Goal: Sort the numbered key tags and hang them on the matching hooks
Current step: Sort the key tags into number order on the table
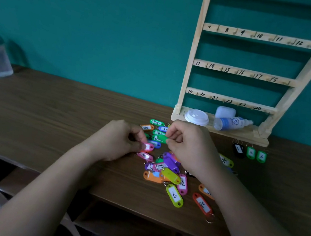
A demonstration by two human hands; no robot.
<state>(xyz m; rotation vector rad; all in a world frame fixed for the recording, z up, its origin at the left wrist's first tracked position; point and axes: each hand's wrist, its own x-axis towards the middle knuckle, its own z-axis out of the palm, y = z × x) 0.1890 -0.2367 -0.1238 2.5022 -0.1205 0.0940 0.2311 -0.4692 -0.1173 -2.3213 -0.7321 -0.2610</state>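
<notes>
Left hand (119,140) pinching pink tag (148,147), right hand (189,144) pinching green tag (161,138)

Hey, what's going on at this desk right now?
A person is sorting numbered key tags. The left hand pinches a pink tag, the right hand a green tag, above the mixed pile. Tags 1, 2 and 3 lie lined up near the wooden hook rack, whose visible hooks are empty.

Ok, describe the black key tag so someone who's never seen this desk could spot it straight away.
Start at the wooden hook rack against the teal wall, then look down at the table just below its right foot. Three tags lie there in a row, apart from the pile; the black key tag is the leftmost, marked 1. The green tags beside it read 2 and 3.
</notes>
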